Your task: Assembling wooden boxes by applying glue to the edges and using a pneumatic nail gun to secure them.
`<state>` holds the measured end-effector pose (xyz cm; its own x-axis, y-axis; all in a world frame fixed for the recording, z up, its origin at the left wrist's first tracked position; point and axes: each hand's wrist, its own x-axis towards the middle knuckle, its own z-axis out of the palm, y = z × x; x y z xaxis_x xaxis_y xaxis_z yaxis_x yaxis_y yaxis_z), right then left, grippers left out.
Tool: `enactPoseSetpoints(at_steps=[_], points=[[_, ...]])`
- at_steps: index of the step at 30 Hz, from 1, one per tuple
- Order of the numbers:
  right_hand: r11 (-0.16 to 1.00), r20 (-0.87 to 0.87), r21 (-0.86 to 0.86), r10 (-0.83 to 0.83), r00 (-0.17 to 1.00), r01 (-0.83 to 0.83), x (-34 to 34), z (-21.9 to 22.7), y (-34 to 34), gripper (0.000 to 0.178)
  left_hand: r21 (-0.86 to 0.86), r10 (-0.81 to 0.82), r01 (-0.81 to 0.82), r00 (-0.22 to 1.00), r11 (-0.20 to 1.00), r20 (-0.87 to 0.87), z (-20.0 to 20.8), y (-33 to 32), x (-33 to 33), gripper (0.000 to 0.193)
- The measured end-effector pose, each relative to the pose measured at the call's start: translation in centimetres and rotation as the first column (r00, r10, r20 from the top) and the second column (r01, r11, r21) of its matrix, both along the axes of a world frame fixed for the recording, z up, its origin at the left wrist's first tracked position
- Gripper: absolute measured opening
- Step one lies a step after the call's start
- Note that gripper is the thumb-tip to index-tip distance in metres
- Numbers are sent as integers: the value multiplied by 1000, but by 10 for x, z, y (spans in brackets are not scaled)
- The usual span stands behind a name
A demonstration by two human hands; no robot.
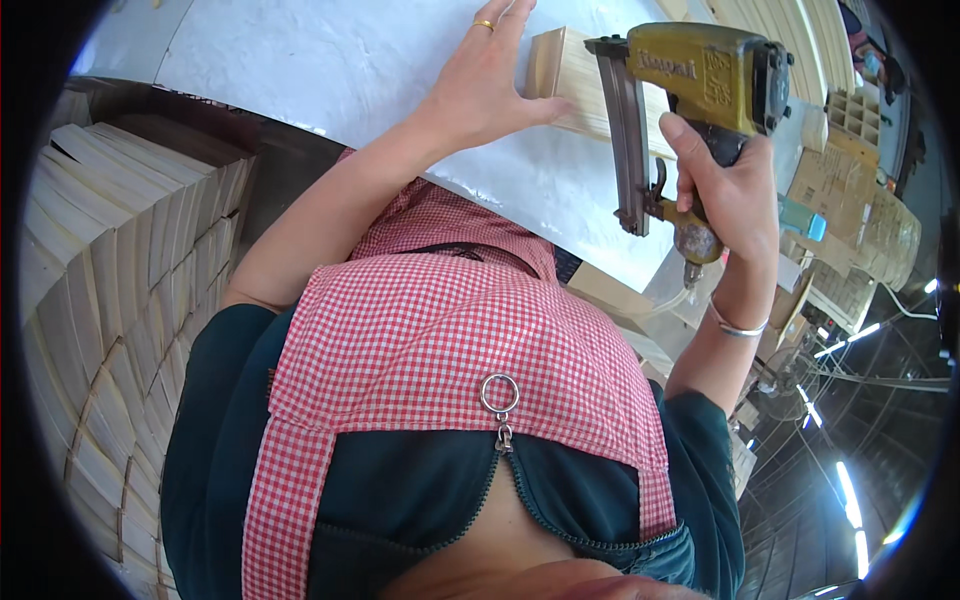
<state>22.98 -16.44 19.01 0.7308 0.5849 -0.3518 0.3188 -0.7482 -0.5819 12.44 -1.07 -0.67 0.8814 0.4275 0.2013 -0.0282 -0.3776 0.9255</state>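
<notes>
Clock positions: twelve is the top edge of the view.

Nail gun (700, 65): located between one and two o'clock, in front of part of the wood (582, 82); contact between the two cannot be confirmed. The right hand (735, 185) is wrapped around the handle (724, 142)—the correct hold point. Finger position at the trigger cannot be told. Expected handling: heavy for its size, rigid, top-weighted by the metal head. Avoid holding by the magazine (625, 140) or the coupling (693, 248).

Orientation: head lengthwise from three to nine o'clock, nose toward nine. Magazine long axis runs from just before twelve to just before six, dropping from the nose.

Wood: located at one o'clock, on the table (330, 60). The left hand (485, 90), at twelve, is spread—not clasped—with its thumb (548, 110) at the near edge; the fingertips run toward the top edge of the view. Expected handling: light, stiff, dry, low slip; corners may dent. Hold by the long sides, clear of the nose.

Orientation: grain and long axis run roughly from ten to four o'clock, one end face toward nine; the far end is hidden.
</notes>
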Motion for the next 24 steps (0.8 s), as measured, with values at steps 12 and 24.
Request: enactPoseSetpoints(at_steps=[12,24], points=[[994,-8,-95,46,999,-47,31,-6,11,40,4,-22,22,998,1000,-54,2,1,0,108],[987,-113,-61,143,983,-150,65,5,13,31,31,38,-38,999,999,4,5,3,0,93]])
